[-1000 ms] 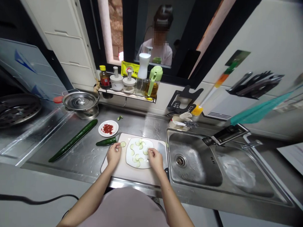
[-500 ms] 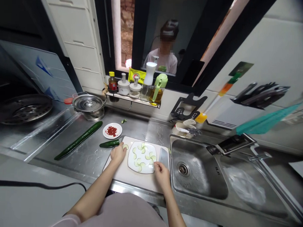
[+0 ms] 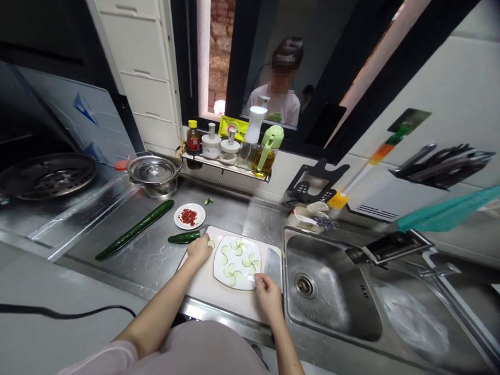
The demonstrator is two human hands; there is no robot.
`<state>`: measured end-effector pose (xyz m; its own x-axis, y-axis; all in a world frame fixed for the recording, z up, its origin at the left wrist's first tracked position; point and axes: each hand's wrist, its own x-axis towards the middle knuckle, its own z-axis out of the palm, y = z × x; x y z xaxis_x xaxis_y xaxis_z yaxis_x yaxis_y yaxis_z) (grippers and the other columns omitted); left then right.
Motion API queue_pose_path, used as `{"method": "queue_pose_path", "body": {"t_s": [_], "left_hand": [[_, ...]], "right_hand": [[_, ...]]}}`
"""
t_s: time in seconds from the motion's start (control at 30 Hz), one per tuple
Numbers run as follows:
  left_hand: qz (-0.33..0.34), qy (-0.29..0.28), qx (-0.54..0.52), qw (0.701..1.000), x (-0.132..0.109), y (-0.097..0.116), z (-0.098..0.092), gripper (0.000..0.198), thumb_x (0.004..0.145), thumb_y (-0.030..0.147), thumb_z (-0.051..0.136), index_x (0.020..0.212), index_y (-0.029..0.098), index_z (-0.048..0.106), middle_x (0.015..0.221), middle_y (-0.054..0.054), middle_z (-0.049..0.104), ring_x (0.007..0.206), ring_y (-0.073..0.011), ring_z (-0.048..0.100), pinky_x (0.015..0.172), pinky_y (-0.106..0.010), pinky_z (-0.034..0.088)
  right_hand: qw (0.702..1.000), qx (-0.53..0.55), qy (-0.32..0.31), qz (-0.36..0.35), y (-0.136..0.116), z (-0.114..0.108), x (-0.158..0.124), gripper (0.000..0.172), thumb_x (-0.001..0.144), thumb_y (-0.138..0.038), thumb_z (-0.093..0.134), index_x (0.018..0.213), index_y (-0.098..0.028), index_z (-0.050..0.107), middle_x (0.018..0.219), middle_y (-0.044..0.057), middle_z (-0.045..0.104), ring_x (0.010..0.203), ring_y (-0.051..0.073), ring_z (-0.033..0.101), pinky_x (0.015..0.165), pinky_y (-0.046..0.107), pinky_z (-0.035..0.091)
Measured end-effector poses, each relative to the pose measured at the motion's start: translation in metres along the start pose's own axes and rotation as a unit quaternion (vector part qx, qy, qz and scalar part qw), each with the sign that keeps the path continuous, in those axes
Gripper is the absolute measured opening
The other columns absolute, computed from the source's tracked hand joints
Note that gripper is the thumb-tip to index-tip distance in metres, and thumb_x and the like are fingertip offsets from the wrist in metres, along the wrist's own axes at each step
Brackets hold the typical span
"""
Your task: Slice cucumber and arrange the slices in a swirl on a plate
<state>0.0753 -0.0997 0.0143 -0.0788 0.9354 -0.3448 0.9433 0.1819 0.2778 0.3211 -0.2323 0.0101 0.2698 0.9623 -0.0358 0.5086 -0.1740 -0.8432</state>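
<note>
Cucumber slices: pale green with darker green edges, arranged in pinwheel patterns. Plate: white, thin dark outline. Cutting board: off-white, dark edge. Whole cucumber: solid dark green. Cut cucumber: dark green. Small dish: white. Chopped pieces: red. Oil bottle: light green top, amber contents. Sauce bottle: yellow cap, red label. Cloth: teal. Splash guard: pale blue-grey, printed with blue shapes. Sleeve: pale pink.
</note>
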Motion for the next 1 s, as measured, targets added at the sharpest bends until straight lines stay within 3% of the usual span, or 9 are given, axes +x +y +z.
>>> {"method": "queue_pose_path", "body": {"t_s": [0.37, 0.53, 0.63, 0.73, 0.83, 0.9, 1.0], "left_hand": [[0.036, 0.050, -0.009, 0.998, -0.003, 0.004, 0.004, 0.023, 0.086, 0.020, 0.044, 0.102, 0.023, 0.061, 0.117, -0.009, 0.058, 0.094, -0.0223, 0.064, 0.079, -0.033, 0.045], [0.041, 0.052, -0.057, 0.996, -0.005, 0.003, 0.004, 0.021, 0.083, 0.014, 0.047, 0.095, 0.024, 0.061, 0.101, -0.006, 0.065, 0.093, -0.0213, 0.063, 0.078, -0.032, 0.044], [0.017, 0.066, -0.171, 0.983, -0.008, 0.003, -0.002, 0.014, 0.079, 0.016, 0.055, 0.089, 0.023, 0.061, 0.089, -0.003, 0.067, 0.087, -0.0184, 0.063, 0.075, -0.028, 0.043], [0.011, 0.058, -0.378, 0.924, -0.016, 0.007, -0.012, 0.015, 0.073, 0.021, 0.062, 0.087, 0.019, 0.060, 0.077, 0.001, 0.063, 0.070, -0.0120, 0.059, 0.064, -0.021, 0.041], [0.035, -0.032, -0.571, 0.820, -0.030, 0.015, -0.027, 0.027, 0.068, 0.029, 0.067, 0.090, 0.018, 0.056, 0.066, 0.005, 0.054, 0.047, -0.0044, 0.041, 0.046, -0.017, 0.027], [0.059, -0.095, -0.636, 0.763, -0.043, 0.022, -0.039, 0.038, 0.062, 0.035, 0.072, 0.092, 0.018, 0.055, 0.064, 0.007, 0.051, 0.041, -0.0015, 0.030, 0.042, -0.016, 0.017], [0.095, -0.141, -0.672, 0.721, -0.063, 0.033, -0.056, 0.045, 0.057, 0.035, 0.078, 0.091, 0.018, 0.054, 0.064, 0.008, 0.050, 0.042, 0.0001, 0.029, 0.042, -0.016, 0.014]], "right_hand": [[1.000, -0.023, -0.012, 0.007, -0.004, 0.000, 0.000, 0.044, 0.080, -0.051, 0.047, 0.083, -0.015, 0.071, 0.065, 0.005, 0.065, 0.061, 0.019, 0.055, 0.060, 0.027, 0.039], [1.000, -0.022, -0.004, 0.004, -0.006, 0.001, -0.001, 0.043, 0.078, -0.051, 0.048, 0.080, -0.015, 0.072, 0.059, 0.003, 0.061, 0.058, 0.018, 0.053, 0.058, 0.026, 0.039], [1.000, -0.011, -0.005, 0.004, -0.009, 0.002, -0.001, 0.044, 0.078, -0.052, 0.048, 0.080, -0.015, 0.072, 0.060, 0.004, 0.062, 0.058, 0.018, 0.053, 0.058, 0.027, 0.039], [1.000, 0.018, 0.000, 0.001, -0.019, 0.001, 0.006, 0.045, 0.076, -0.054, 0.050, 0.080, -0.015, 0.071, 0.065, 0.005, 0.065, 0.060, 0.018, 0.054, 0.059, 0.028, 0.040], [0.998, 0.066, 0.009, -0.008, -0.042, 0.001, 0.017, 0.042, 0.074, -0.054, 0.054, 0.081, -0.016, 0.070, 0.067, 0.005, 0.065, 0.063, 0.018, 0.055, 0.061, 0.028, 0.041], [0.994, 0.108, 0.008, -0.010, -0.063, 0.003, 0.026, 0.038, 0.073, -0.052, 0.058, 0.081, -0.016, 0.070, 0.064, 0.004, 0.063, 0.061, 0.017, 0.053, 0.059, 0.028, 0.041], [0.983, 0.182, -0.021, -0.017, -0.095, 0.006, 0.034, 0.033, 0.072, -0.047, 0.061, 0.086, -0.018, 0.068, 0.067, 0.003, 0.062, 0.062, 0.016, 0.052, 0.058, 0.027, 0.042]]}}
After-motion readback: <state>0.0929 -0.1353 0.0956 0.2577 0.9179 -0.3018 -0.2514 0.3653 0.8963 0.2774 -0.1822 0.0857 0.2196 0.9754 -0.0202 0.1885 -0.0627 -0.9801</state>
